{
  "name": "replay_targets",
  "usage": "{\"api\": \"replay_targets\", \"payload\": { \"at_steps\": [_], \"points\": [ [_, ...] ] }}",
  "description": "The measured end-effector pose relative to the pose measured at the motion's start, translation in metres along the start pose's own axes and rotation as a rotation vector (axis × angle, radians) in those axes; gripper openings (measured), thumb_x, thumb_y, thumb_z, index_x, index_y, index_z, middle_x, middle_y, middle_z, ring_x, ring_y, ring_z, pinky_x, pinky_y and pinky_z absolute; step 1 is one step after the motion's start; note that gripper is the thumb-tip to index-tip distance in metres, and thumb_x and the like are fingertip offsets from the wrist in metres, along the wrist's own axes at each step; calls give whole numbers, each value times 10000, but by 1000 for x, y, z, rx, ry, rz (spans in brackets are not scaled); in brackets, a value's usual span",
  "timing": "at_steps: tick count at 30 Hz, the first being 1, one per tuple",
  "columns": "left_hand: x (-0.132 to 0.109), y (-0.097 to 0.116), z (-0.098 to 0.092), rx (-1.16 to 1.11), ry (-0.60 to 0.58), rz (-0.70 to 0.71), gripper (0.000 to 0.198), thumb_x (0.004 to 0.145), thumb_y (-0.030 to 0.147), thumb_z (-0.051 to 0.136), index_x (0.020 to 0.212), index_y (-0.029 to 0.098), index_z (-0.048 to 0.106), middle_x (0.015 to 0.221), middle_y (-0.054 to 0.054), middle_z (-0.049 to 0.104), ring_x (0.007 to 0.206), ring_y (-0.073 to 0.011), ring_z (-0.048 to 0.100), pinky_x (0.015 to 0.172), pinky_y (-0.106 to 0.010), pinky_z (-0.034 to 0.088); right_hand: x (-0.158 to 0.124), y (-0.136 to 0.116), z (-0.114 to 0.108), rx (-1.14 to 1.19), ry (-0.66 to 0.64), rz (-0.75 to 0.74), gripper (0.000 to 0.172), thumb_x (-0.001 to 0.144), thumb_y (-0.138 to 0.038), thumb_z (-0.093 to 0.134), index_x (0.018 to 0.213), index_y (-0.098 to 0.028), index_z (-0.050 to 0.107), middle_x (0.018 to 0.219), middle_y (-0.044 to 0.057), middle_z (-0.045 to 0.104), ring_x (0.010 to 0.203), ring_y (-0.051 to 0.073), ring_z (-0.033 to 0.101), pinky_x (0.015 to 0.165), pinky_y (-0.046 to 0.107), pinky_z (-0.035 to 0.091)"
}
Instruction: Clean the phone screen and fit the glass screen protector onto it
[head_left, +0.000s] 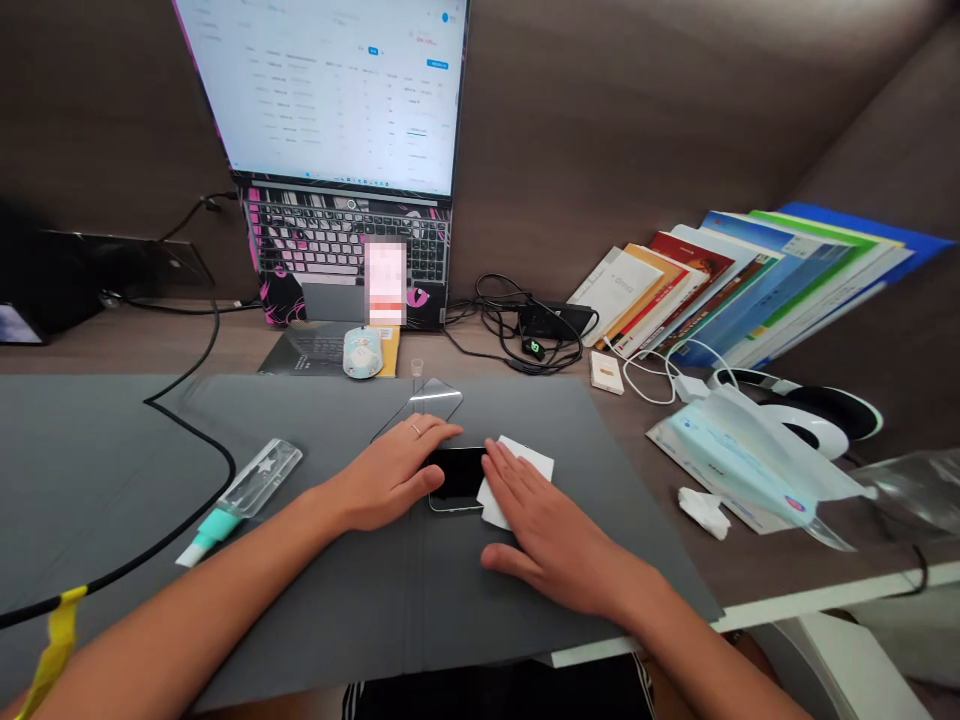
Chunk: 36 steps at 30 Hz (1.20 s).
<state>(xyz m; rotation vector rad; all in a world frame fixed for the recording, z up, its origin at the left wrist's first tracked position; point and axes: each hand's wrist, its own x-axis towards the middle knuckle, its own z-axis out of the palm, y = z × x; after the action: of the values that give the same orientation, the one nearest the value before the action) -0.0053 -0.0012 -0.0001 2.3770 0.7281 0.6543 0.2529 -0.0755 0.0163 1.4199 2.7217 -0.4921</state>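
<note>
Hands meet over a dark phone [457,478] lying flat near the middle of a grey mat [300,600]. The left hand [390,475], a ring on one finger, lies loosely spread with its fingers over the phone's left end. The right hand [551,535] is flat, fingers straight and close together, pressing a white wipe [529,458] on the phone's right end. Just beyond the phone, a clear glass sheet [433,398] rests on the mat. A small spray bottle [247,488] lies on its side to the left, near a black cable [187,420]. Farther back stands an open laptop [337,230], with a mouse [362,352] in front of it, and fanned books [750,280] lie to the right
</note>
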Motion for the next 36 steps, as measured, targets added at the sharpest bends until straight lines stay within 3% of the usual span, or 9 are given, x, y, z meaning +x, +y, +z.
{"api": "replay_targets", "payload": {
  "at_steps": [7,13,18,23,27,31,36],
  "points": [
    [2,0,4,3,15,11,776,981,729,173,1508,201,384,1451,-145,501,1314,-294,457,1137,-486,366,11,12,-10,-8,-42,60,1013,946,-747,371,1604,-13,137,1675,214,-3,1564,317,1,1262,527,158],
    [4,1,2,-12,75,37,770,978,734,198,1499,205,400,1448,-130,511,1322,-274,453,1145,-464,373,41,-9,-14,64,-87,23,1153,879,-813,424,1592,32,95,1667,240,-28,1562,340,-31,1272,516,107],
    [5,2,0,-11,89,69,776,981,729,202,1495,190,420,1416,-147,539,1298,-279,475,1129,-471,397,55,-33,-13,143,-53,-86,1141,857,-793,509,1621,-68,72,1692,193,-3,1565,343,-14,1276,526,91],
    [5,1,-2,-13,87,77,783,976,739,190,1479,203,459,1384,-147,559,1259,-283,497,1097,-475,424,50,-42,-8,159,-15,-160,1136,845,-774,554,1632,-130,49,1697,187,86,1567,356,42,1270,552,137],
    [4,3,-4,-15,43,75,780,977,737,195,1468,199,476,1380,-145,566,1252,-282,506,1093,-464,428,33,-31,-3,152,-7,-144,1071,885,-755,512,1631,-148,40,1698,166,56,1567,346,53,1267,547,162],
    [3,4,-2,-18,36,53,762,982,728,206,1486,210,446,1424,-135,545,1293,-285,485,1123,-467,397,16,-11,-5,126,-27,-24,1084,873,-787,486,1619,-99,105,1685,175,6,1566,350,43,1268,538,163],
    [2,-4,3,-51,175,-4,771,979,730,217,1574,244,283,1454,-135,525,1323,-294,471,1128,-499,379,10,10,-12,77,-49,54,1059,900,-778,445,1613,-67,119,1683,179,-7,1569,328,21,1267,523,164]
  ]
}}
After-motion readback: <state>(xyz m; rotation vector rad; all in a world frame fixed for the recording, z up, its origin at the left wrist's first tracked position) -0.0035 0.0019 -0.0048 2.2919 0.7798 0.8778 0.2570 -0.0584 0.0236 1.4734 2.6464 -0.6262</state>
